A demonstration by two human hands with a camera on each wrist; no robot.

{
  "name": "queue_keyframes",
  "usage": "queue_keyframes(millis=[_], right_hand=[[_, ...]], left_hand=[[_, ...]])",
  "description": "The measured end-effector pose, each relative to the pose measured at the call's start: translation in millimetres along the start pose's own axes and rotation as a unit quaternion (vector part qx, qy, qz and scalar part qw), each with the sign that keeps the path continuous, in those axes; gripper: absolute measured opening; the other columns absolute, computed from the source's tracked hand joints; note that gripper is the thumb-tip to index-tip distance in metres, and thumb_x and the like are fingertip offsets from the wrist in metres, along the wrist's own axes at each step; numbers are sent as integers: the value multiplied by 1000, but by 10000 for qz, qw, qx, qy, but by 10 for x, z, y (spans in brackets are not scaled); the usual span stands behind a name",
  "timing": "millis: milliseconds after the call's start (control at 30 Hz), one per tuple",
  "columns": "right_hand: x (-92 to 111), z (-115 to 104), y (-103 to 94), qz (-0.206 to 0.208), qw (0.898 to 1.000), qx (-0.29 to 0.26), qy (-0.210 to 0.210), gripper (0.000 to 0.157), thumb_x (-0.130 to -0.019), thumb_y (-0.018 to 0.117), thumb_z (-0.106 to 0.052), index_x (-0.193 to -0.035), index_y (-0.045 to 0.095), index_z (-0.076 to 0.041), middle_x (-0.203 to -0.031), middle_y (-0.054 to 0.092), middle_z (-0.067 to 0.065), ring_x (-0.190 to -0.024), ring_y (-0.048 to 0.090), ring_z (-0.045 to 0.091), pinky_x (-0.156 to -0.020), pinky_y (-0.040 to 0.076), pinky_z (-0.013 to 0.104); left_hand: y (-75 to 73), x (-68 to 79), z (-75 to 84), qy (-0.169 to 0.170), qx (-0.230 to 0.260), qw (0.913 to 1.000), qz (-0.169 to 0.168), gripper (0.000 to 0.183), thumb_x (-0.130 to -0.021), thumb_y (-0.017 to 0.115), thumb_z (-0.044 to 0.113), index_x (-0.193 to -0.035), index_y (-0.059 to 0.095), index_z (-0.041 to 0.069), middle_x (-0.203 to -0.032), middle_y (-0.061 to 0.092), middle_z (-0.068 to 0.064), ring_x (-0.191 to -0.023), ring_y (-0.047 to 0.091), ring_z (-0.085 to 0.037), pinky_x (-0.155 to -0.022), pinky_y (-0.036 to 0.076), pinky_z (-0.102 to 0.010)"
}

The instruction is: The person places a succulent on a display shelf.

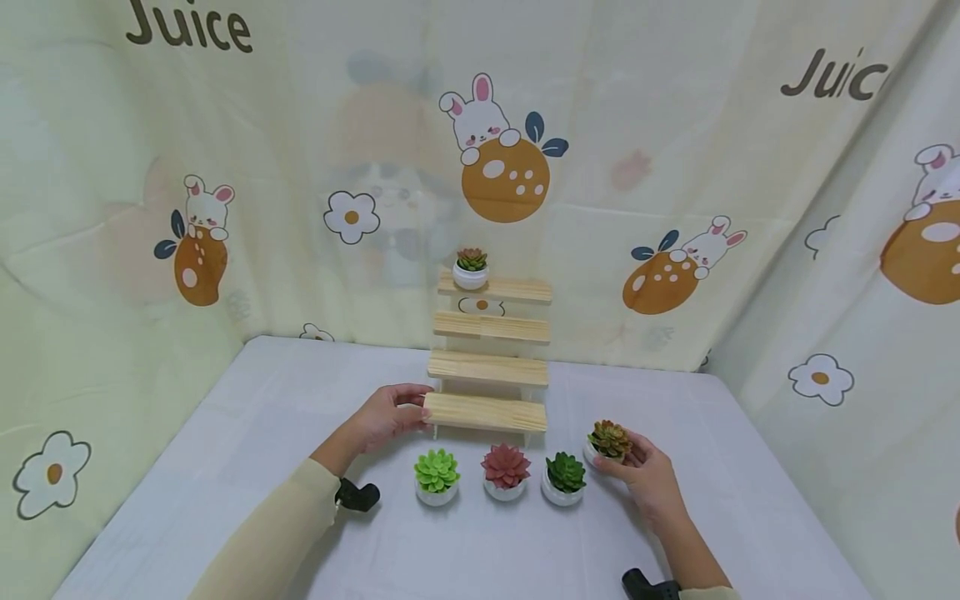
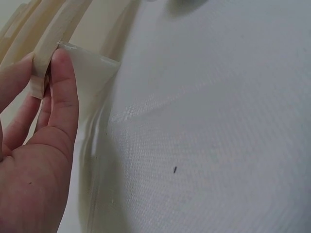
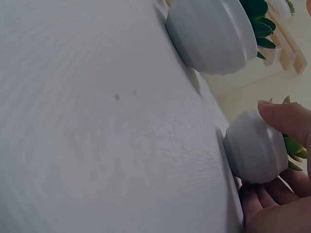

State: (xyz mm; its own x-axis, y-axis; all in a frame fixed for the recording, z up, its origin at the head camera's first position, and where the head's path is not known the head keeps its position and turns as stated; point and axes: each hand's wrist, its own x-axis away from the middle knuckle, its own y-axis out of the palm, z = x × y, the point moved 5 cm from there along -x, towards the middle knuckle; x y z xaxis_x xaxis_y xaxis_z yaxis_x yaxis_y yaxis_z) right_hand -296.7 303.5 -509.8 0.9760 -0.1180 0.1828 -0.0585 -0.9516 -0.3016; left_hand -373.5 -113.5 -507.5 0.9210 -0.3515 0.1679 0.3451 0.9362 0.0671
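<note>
A tiered wooden shelf [image 1: 487, 367] stands at the back of the table. My left hand [image 1: 390, 419] pinches the left end of its lowest board [image 2: 43, 63] between thumb and fingers. On the right, my right hand [image 1: 647, 477] grips a white pot [image 3: 257, 148] holding a brownish-orange succulent [image 1: 610, 439], thumb on one side and fingers on the other. The pot sits at the table surface in the right wrist view. Just left of it is a dark green succulent [image 1: 566, 472] in a white pot [image 3: 214, 36].
In front of the shelf stand a red succulent [image 1: 506, 466] and a bright green succulent [image 1: 437, 471], both in white pots. A small potted succulent [image 1: 471, 268] sits at the left of the top board. A printed curtain [image 1: 360, 275] hangs behind the white tabletop [image 1: 247, 433].
</note>
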Motion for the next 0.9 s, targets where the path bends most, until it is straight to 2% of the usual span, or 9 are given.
queue_keyframes(millis=[233, 633, 800, 900], right_hand=[[-26, 10, 6, 41, 9999, 37, 95, 95, -88, 83, -21, -160, 25, 1, -166, 25, 25, -155, 25, 41, -125, 34, 48], [-41, 19, 9, 121, 9996, 142, 224, 98, -85, 85, -24, -161, 26, -2, -165, 28, 24, -154, 26, 41, -127, 32, 51], [-45, 59, 2, 247, 9995, 126, 160, 96, -83, 87, -25, -159, 32, -3, -163, 34, 22, -152, 34, 38, -123, 38, 45], [-37, 73, -9, 326, 9994, 114, 97, 94, -83, 87, -25, -158, 35, -3, -161, 38, 22, -149, 38, 36, -115, 48, 28]], left_hand=[[0, 1, 5, -37, -32, 10000, 70, 55, -94, 68, -5, -146, 51, -2, -126, 53, -17, -101, 67, -20, -96, 63, -37], [-25, 8, -24, 18, 18, 10000, 29, 55, -96, 66, -5, -148, 47, -3, -127, 52, -17, -103, 67, -20, -96, 63, -35], [-8, -5, -29, 41, 47, 10000, -18, 55, -96, 65, -6, -148, 46, -3, -128, 52, -17, -103, 67, -19, -96, 63, -35], [5, -1, -23, 61, 44, 10000, -5, 55, -96, 64, -6, -148, 47, -4, -127, 52, -17, -102, 67, -19, -96, 63, -36]])
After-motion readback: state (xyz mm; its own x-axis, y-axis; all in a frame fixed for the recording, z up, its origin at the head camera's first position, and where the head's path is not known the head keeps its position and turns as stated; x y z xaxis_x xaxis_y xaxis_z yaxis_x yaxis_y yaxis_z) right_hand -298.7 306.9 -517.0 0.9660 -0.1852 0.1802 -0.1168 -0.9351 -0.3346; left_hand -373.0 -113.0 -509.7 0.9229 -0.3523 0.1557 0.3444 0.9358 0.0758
